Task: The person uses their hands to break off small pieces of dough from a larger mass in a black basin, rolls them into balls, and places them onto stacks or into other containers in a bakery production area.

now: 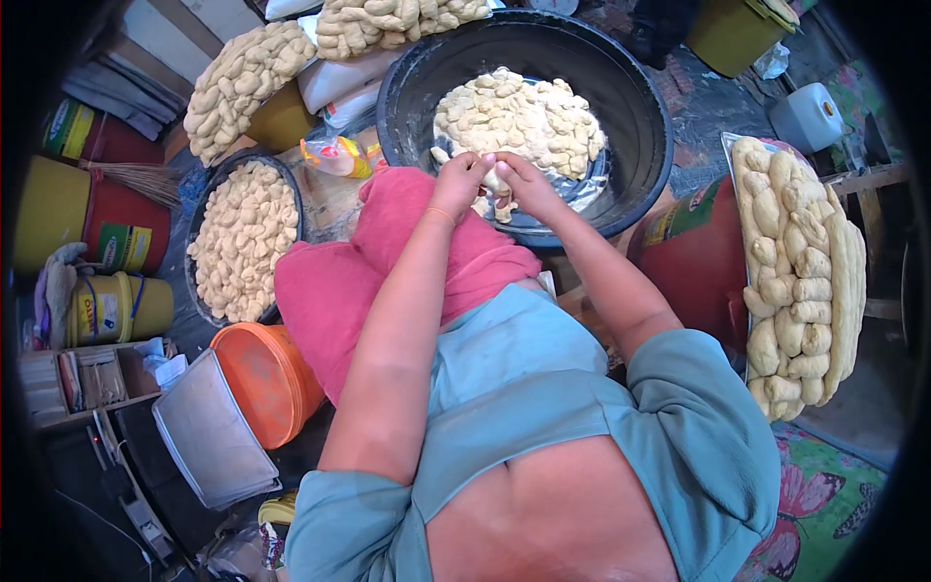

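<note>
My left hand (462,183) and my right hand (529,186) meet over the near edge of a large black basin (635,116). Their fingers are closed on a small pale piece of dough (495,184), mostly hidden by the fingers. Inside the basin lies a broad heap of floury dough pieces (519,121), just beyond my hands. Some of the heap rests near a shiny wet-looking patch on the basin's bottom.
Left of my knees stands a dark tub of small dough lumps (247,238). Trays of shaped dough rest at far left (247,82), far middle (388,21) and right (790,281), the last on a red bucket (693,262). An orange bucket (262,378) stands at lower left.
</note>
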The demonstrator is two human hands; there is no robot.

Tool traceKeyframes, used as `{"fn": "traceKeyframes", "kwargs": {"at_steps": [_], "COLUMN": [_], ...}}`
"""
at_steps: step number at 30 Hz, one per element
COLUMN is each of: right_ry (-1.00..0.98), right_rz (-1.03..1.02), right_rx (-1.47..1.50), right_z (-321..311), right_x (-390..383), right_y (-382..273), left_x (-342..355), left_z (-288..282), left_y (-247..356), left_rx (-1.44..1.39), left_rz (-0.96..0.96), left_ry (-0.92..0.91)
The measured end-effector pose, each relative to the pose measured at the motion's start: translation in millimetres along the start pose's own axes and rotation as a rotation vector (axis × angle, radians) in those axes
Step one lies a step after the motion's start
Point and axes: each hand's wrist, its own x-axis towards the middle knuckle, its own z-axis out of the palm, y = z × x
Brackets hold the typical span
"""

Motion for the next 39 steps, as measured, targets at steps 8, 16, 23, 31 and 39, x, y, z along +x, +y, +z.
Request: {"fn": "traceKeyframes", "kwargs": {"at_steps": [8,16,23,31,39], "right_ry": [0.033,0.322,0.139,0.064,0.411], "right_rz": [-0.022,-0.168,0.137,0.795,0.926], "right_rx": [0.039,0.089,0.042,-0.532,-1.254], "right_z": [-9,-37,-69,-152,-91], "right_x": [-10,15,42,84,112], "right_y": [-24,-27,12,183,217], "left_x": [-9,-11,15,89,129], "left_z": [11,-4,-25,-32,-45], "left_y": [32,27,-1,-38,-43], "left_rx": [0.221,-0.222,-0.349,0.097,0.298], "left_rz": [-0.039,0.11,-0.009,-0.048,0.097], "left_ry": [0.095,0.202,0.371,0.543,0.309]}}
